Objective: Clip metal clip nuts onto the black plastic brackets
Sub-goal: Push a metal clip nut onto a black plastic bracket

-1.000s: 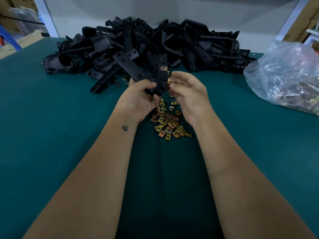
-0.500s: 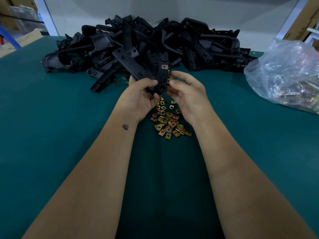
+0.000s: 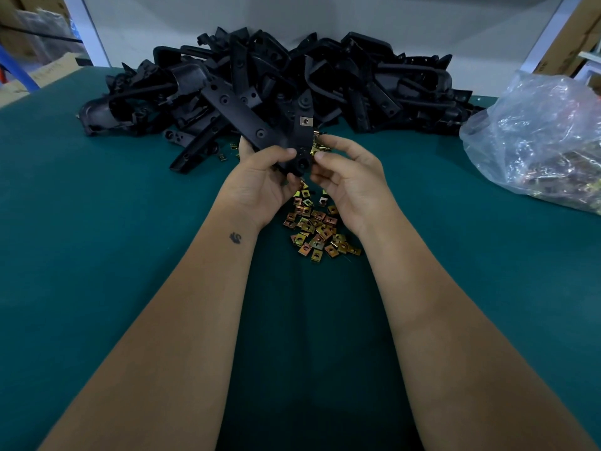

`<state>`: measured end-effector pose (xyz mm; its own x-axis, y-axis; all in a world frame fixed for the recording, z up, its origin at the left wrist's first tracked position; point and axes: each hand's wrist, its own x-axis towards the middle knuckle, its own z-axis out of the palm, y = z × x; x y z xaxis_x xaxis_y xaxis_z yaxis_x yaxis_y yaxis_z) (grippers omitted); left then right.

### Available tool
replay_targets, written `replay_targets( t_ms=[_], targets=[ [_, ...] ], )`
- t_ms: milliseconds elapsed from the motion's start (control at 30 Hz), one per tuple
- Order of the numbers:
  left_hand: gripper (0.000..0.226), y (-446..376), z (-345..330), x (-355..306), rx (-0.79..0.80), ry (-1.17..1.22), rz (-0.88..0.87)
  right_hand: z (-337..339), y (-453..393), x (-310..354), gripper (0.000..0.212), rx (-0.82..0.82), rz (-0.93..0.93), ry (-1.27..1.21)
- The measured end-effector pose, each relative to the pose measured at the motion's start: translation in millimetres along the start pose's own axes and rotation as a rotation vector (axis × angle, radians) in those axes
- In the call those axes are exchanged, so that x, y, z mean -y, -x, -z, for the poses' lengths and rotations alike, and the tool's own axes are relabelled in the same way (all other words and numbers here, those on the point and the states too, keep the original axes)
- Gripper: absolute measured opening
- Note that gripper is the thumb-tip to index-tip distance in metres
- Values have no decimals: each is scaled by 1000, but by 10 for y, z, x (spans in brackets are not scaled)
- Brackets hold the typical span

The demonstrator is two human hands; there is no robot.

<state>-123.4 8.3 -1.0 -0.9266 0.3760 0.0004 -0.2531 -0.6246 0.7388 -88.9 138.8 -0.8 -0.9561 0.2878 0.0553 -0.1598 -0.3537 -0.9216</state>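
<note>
My left hand [image 3: 265,177] grips a black plastic bracket [image 3: 260,131] at its lower corner, above the green table. One metal clip nut [image 3: 305,121] sits clipped on the bracket's upright arm. My right hand [image 3: 344,177] pinches a second clip nut [image 3: 314,150] against the right edge of that arm, thumb and forefinger on it. Below both hands, a loose pile of brass-coloured clip nuts [image 3: 317,227] lies on the table.
A large heap of black brackets [image 3: 325,79] fills the back of the green table [image 3: 97,239]. A clear plastic bag of clip nuts [image 3: 546,141] lies at the right. Cardboard boxes [image 3: 572,37] stand beyond the table's far corners.
My right hand has brought its clip nut in from beside the bracket and now holds it against the right edge of the arm. The left hand keeps the bracket nearly still.
</note>
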Motion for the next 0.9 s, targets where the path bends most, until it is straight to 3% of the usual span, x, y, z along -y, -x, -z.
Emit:
replay_targets(
  t_ms=[267, 500, 767, 900],
  targets=[
    [51, -28, 9, 22, 39, -55, -10, 7, 0, 15, 24, 5, 2, -49],
    [60, -75, 25, 59, 51, -145, -36, 6, -2, 18, 28, -11, 29, 84],
    [63, -73, 28, 71, 103, -157, -56, 10, -11, 27, 30, -4, -76, -139],
    [63, -61, 26, 65, 97, -208, -63, 9, -6, 39, 32, -47, -34, -21]
  ],
)
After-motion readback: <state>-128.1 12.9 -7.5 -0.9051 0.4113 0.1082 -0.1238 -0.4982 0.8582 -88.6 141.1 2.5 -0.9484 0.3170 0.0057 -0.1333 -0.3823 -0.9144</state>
